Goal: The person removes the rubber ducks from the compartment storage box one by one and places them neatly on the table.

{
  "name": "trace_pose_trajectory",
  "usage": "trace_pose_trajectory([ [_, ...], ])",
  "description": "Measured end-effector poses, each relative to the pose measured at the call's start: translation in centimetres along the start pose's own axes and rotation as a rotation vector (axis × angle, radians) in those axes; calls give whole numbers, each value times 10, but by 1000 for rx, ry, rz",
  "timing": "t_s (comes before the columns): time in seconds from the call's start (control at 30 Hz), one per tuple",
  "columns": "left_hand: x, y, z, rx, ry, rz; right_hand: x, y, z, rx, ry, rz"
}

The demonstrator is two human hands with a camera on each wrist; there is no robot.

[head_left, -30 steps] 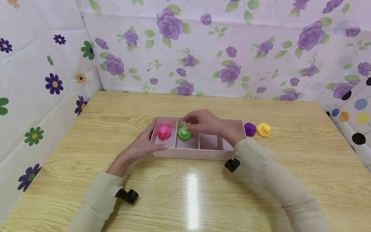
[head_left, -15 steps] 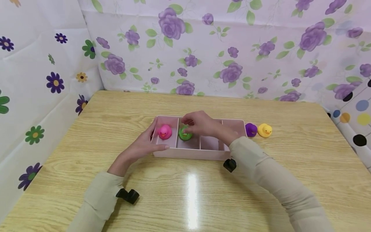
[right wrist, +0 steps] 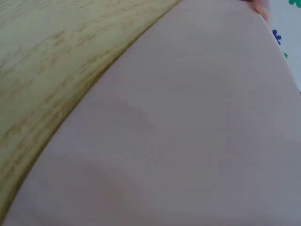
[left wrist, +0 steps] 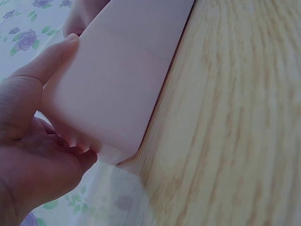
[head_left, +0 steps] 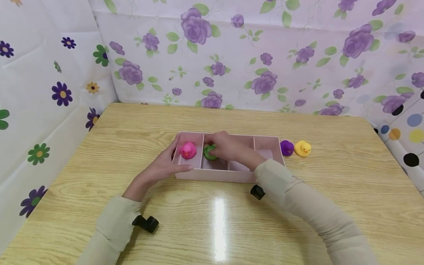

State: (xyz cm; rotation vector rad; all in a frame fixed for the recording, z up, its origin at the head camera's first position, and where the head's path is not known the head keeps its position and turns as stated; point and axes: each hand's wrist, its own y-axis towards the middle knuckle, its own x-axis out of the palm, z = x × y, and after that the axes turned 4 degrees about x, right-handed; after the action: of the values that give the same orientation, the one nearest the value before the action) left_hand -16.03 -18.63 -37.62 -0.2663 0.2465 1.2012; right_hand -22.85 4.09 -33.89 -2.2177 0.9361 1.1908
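Note:
A pale pink divided box point(head_left: 215, 176) stands on the table, its front wall filling most of the right wrist view. My left hand point(head_left: 162, 163) grips its left end, thumb on the front rim and fingers around the end wall; in the left wrist view the fingertips point(left wrist: 87, 157) curl at the box's corner. A pink rubber duck point(head_left: 188, 150) sits in the leftmost compartment. In the second one is a green rubber duck point(head_left: 209, 152), partly hidden by my right hand point(head_left: 226, 146), whose thumb and fingers reach down around it. The right wrist view does not show that hand.
Just beyond the box's right end, a purple rubber duck point(head_left: 286, 148) and a yellow rubber duck point(head_left: 303, 148) sit side by side on the wooden table point(head_left: 185, 221). Flowered cloth point(head_left: 232, 66) hangs behind the table and along its left side.
My right hand has moved down and slightly left into the second compartment, its fingers now around the green rubber duck. The left hand keeps its grip on the box.

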Motion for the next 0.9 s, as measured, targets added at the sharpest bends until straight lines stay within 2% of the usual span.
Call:
trace_pose_trajectory([
  [0.33, 0, 0, 0, -7, 14, -5, 5, 1, -1, -11, -80, 54],
  [0.7, 1, 1, 0, 9, -7, -11, 1, -3, 1, -32, -29, 64],
  [0.9, 0, 0, 0, -14, 10, 0, -1, -4, 3, -25, 3, 62],
])
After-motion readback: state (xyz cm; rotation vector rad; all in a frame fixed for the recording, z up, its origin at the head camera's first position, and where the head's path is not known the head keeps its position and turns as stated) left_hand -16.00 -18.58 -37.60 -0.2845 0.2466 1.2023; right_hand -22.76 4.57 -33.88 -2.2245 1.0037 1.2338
